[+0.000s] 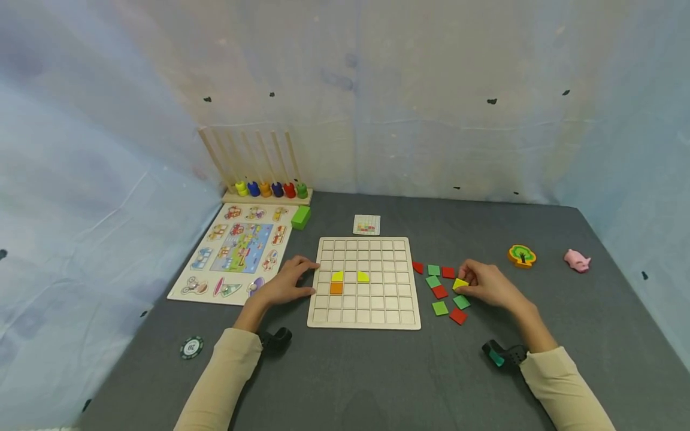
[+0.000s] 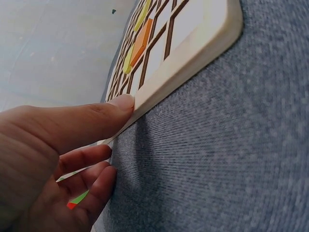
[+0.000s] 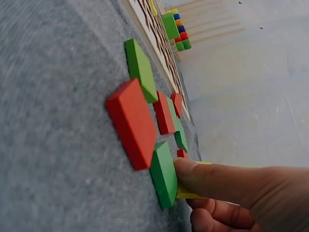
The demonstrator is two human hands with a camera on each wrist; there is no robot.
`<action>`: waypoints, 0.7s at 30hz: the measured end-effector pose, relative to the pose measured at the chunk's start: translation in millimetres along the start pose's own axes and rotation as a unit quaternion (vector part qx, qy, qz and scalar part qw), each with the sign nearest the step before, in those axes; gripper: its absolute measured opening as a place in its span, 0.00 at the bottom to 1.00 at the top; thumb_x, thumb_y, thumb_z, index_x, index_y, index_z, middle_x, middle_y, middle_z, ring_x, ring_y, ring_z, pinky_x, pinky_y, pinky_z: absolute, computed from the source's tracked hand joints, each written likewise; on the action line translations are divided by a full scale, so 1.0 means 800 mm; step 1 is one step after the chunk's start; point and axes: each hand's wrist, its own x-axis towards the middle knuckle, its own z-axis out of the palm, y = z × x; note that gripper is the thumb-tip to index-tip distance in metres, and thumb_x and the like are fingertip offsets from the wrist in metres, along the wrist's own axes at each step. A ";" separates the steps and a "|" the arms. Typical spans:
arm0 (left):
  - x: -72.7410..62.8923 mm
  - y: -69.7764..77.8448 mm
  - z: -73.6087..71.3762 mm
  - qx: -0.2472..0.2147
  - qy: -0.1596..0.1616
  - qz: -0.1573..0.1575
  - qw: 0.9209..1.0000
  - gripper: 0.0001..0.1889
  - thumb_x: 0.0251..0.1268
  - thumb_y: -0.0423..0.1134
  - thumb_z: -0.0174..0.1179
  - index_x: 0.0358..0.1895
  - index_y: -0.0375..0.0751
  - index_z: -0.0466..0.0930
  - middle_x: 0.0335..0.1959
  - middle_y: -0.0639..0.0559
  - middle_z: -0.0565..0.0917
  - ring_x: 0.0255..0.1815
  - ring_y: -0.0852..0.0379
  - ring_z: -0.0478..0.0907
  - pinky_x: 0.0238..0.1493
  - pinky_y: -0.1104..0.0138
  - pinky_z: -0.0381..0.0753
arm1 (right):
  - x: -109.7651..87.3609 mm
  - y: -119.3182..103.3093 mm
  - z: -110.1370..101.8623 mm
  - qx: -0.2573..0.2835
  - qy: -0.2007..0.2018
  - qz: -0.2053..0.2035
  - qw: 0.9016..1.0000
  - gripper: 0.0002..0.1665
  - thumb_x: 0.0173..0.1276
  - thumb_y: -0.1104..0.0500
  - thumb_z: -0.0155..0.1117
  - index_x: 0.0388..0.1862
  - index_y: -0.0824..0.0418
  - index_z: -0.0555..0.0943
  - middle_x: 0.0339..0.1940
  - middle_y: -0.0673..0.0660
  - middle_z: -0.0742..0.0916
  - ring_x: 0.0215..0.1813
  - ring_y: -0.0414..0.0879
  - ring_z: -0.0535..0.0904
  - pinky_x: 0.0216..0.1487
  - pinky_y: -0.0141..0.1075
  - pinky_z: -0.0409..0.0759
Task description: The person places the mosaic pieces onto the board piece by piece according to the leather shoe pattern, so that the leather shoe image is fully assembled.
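The wooden grid board (image 1: 363, 323) lies flat, with two yellow pieces and an orange square tile (image 1: 336, 288) set in its cells. At its left edge my left hand (image 1: 286, 282) rests, fingers loosely bent; in the left wrist view the thumb (image 2: 120, 102) touches the rim. My right hand (image 1: 487, 286) pinches a yellow tile (image 1: 460, 284) between thumb and fingers, close over the loose tiles. In the right wrist view a green tile (image 3: 164, 175) lies right by the thumb, and a red tile (image 3: 133, 124) is nearer the camera.
Behind the board lies a small pattern card (image 1: 366, 225). A picture puzzle (image 1: 202, 281), a green block (image 1: 300, 217) and a peg rack (image 1: 266, 198) stand at the left, with a poker chip (image 1: 191, 347) in front. Toy tree (image 1: 521, 255) and pink pig (image 1: 577, 261) sit far right.
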 end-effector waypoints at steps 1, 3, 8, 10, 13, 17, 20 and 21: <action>0.000 0.000 0.000 0.003 -0.001 0.000 1.000 0.28 0.60 0.38 0.63 0.64 0.36 0.68 0.58 0.39 0.65 0.59 0.42 0.61 0.57 0.48 0.64 | 0.001 -0.001 0.000 0.001 -0.001 0.000 1.000 0.14 0.55 0.58 0.72 0.34 0.60 0.74 0.24 0.48 0.77 0.24 0.37 0.70 0.27 0.32 0.68; 0.001 -0.001 0.000 0.005 -0.003 -0.004 1.000 0.29 0.60 0.39 0.63 0.64 0.36 0.67 0.58 0.40 0.65 0.59 0.43 0.61 0.57 0.48 0.64 | 0.003 -0.003 0.000 -0.002 0.002 0.000 1.000 0.13 0.56 0.58 0.71 0.34 0.59 0.75 0.25 0.48 0.77 0.25 0.37 0.70 0.27 0.32 0.69; 0.002 -0.001 0.000 0.008 -0.004 -0.012 1.000 0.29 0.60 0.39 0.63 0.64 0.36 0.68 0.58 0.40 0.65 0.59 0.43 0.61 0.57 0.50 0.64 | 0.013 -0.013 0.002 0.003 0.025 -0.007 1.000 0.09 0.59 0.58 0.68 0.35 0.57 0.77 0.26 0.47 0.79 0.26 0.38 0.73 0.28 0.32 0.72; 0.002 -0.001 0.001 0.008 -0.003 -0.010 1.000 0.29 0.59 0.39 0.63 0.64 0.36 0.68 0.58 0.40 0.65 0.59 0.43 0.61 0.56 0.49 0.65 | 0.018 -0.017 0.005 0.013 0.035 -0.013 0.999 0.08 0.60 0.58 0.68 0.35 0.56 0.78 0.27 0.47 0.80 0.27 0.39 0.74 0.29 0.32 0.73; 0.003 -0.001 0.001 0.006 -0.003 -0.014 1.000 0.29 0.60 0.39 0.63 0.64 0.37 0.68 0.58 0.41 0.65 0.58 0.45 0.61 0.55 0.51 0.65 | 0.026 -0.024 0.012 0.027 0.045 -0.026 0.998 0.07 0.61 0.57 0.67 0.36 0.56 0.78 0.28 0.47 0.80 0.29 0.39 0.75 0.30 0.32 0.73; 0.004 -0.002 0.002 0.008 -0.005 -0.017 1.000 0.29 0.60 0.40 0.63 0.65 0.38 0.67 0.59 0.41 0.65 0.56 0.46 0.62 0.54 0.52 0.66 | 0.038 -0.040 0.024 0.052 0.049 -0.045 0.996 0.06 0.61 0.58 0.67 0.35 0.56 0.78 0.27 0.47 0.80 0.28 0.39 0.75 0.29 0.32 0.73; 0.004 -0.002 0.002 0.010 -0.005 -0.018 1.000 0.29 0.60 0.40 0.63 0.65 0.38 0.67 0.59 0.41 0.65 0.56 0.46 0.62 0.54 0.52 0.66 | 0.049 -0.055 0.034 0.062 0.057 -0.071 0.994 0.06 0.60 0.60 0.67 0.35 0.57 0.79 0.29 0.48 0.80 0.29 0.38 0.74 0.29 0.32 0.73; 0.004 -0.001 0.002 0.010 -0.005 -0.018 1.000 0.29 0.60 0.40 0.62 0.65 0.38 0.67 0.59 0.41 0.65 0.56 0.46 0.62 0.54 0.51 0.66 | 0.053 -0.060 0.037 0.065 0.061 -0.079 0.993 0.06 0.60 0.61 0.67 0.35 0.57 0.79 0.29 0.48 0.80 0.29 0.39 0.74 0.29 0.32 0.73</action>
